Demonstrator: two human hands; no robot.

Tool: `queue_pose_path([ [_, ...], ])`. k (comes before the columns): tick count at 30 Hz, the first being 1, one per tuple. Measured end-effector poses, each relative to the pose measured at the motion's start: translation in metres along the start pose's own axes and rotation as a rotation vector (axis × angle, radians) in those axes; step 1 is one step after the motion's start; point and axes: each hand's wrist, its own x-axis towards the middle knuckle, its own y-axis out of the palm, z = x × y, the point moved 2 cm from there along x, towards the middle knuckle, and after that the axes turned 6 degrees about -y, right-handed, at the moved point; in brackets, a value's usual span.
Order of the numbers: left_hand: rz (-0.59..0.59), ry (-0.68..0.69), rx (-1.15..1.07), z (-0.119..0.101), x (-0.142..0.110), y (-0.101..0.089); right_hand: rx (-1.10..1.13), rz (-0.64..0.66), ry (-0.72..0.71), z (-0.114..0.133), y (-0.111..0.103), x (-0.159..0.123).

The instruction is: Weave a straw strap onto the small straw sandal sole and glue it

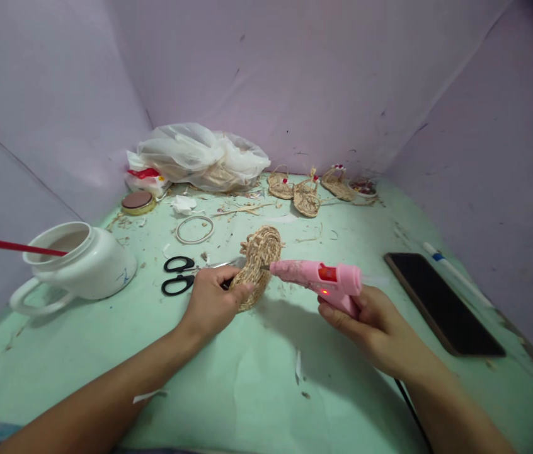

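Observation:
My left hand (217,296) is closed on the lower part of a woven straw piece (261,255) shaped like a small slipper sole, thumb on its face. In my right hand (373,325) is a pink hot glue gun (314,277), held by its handle, with a small red light glowing. The gun's nozzle points left, at the right side of the straw piece; whether it touches is hard to tell. Black-handled scissors (179,275) lie just behind my left hand, their blades partly hidden by the straw piece.
A white pot (106,265) with a red stick stands at left. Farther back are a ring (194,230), a round lid (137,202), a plastic bag (200,154) and several small straw slippers (307,198). A phone (441,302) and a pen (458,274) lie at right.

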Motion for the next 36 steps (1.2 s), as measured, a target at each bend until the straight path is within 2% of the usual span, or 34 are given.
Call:
queue_pose_path([
  [3,0.005,-0.001,-0.005,0.000,0.000,0.000,0.013,0.073,0.020,0.001,0.003,0.001],
  [14,0.016,-0.032,-0.052,-0.002,-0.001,0.000,0.008,0.118,0.030,0.001,0.003,0.001],
  [17,0.046,-0.079,-0.089,-0.004,-0.002,0.001,0.015,0.058,0.030,0.000,-0.003,0.002],
  [21,0.119,-0.179,-0.153,-0.005,-0.001,0.002,0.134,-0.080,0.103,-0.008,-0.024,0.004],
  [23,0.221,-0.211,-0.174,-0.006,0.000,0.001,0.217,-0.223,0.168,-0.014,-0.036,0.006],
  [26,0.455,-0.258,-0.155,-0.007,-0.001,0.000,0.362,-0.406,0.335,-0.024,-0.042,0.013],
  [28,0.543,-0.242,-0.104,-0.007,-0.001,-0.003,0.429,-0.443,0.434,-0.031,-0.038,0.018],
  [31,0.559,-0.166,-0.031,-0.008,0.000,-0.007,0.478,-0.414,0.472,-0.042,-0.029,0.027],
  [33,0.548,-0.138,-0.003,-0.007,0.000,-0.008,0.301,-0.369,0.447,-0.047,-0.030,0.029],
  [36,0.534,-0.113,0.044,-0.006,0.002,-0.008,-0.155,-0.356,0.380,-0.046,-0.040,0.023],
])
